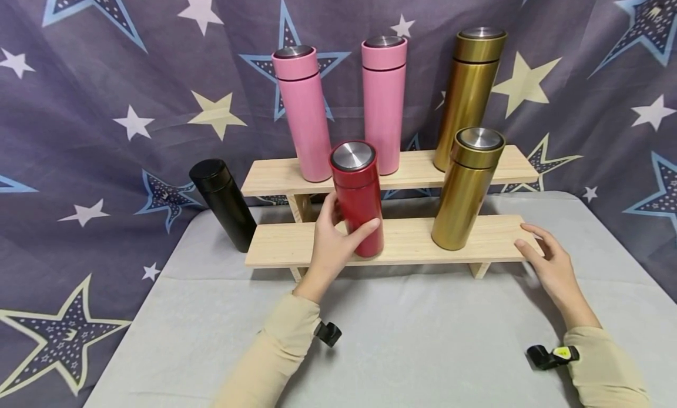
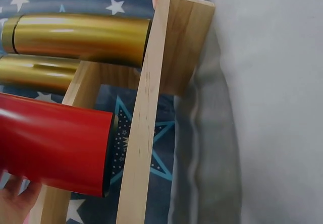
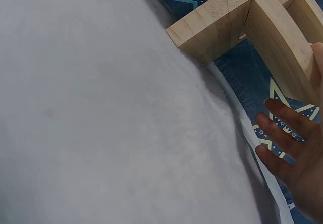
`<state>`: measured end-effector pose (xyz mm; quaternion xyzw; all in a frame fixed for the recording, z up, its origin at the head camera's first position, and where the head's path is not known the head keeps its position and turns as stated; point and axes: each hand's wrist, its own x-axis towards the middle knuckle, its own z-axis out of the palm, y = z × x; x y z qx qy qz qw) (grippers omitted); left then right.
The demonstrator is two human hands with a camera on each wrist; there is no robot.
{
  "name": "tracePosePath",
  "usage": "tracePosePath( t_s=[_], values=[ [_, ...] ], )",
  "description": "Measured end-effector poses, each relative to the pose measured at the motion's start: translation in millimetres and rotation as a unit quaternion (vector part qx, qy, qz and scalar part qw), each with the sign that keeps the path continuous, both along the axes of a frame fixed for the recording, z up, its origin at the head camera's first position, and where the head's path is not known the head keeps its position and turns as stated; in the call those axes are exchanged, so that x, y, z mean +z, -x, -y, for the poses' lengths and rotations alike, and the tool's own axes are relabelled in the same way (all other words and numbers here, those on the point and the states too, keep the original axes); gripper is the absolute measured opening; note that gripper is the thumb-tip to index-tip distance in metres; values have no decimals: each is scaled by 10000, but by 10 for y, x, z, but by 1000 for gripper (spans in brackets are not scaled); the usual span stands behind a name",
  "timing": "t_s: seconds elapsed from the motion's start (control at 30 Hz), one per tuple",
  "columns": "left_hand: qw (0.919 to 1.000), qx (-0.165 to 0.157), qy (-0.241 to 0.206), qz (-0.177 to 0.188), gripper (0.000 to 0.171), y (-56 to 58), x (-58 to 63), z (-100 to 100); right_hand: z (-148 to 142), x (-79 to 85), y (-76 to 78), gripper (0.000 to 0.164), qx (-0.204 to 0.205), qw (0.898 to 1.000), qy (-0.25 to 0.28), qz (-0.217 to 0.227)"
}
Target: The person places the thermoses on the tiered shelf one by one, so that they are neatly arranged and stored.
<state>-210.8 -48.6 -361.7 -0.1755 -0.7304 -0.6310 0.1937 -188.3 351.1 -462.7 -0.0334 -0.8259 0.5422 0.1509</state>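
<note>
My left hand (image 1: 335, 237) grips a red thermos bottle (image 1: 362, 205) with a steel-topped lid, fingers and thumb round its body. In the left wrist view, a small gap separates the red bottle's base from the lower shelf (image 2: 144, 113). A shorter gold thermos bottle (image 1: 465, 196) stands on that shelf, right of the red one. At the shelf's right end is my right hand (image 1: 552, 267), its thumb at the board's edge; the right wrist view shows its other fingers (image 3: 285, 135) extended and spread, holding nothing.
On the upper shelf (image 1: 423, 161) stand two pink bottles (image 1: 307, 126) (image 1: 385, 114) and a tall gold bottle (image 1: 471, 96). A black bottle (image 1: 224, 208) stands on the grey tablecloth (image 1: 402, 337), beside the lower shelf's left end. A star-patterned curtain (image 1: 158, 73) hangs behind.
</note>
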Motion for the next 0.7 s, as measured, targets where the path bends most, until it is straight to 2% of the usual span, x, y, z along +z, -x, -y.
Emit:
tracePosePath(
  t_s=[0.2,0.47,0.7],
  values=[
    [9998,-103,-24,179,68,44,3,-83,2,-4,1,50,14,10000,44,-13],
    [9993,-74,195,315,72,93,44,-167,0,0,-6,50,17,10000,33,1],
    [9985,-148,134,504,76,161,47,-231,10,13,-8,50,41,10000,19,-6]
  ],
)
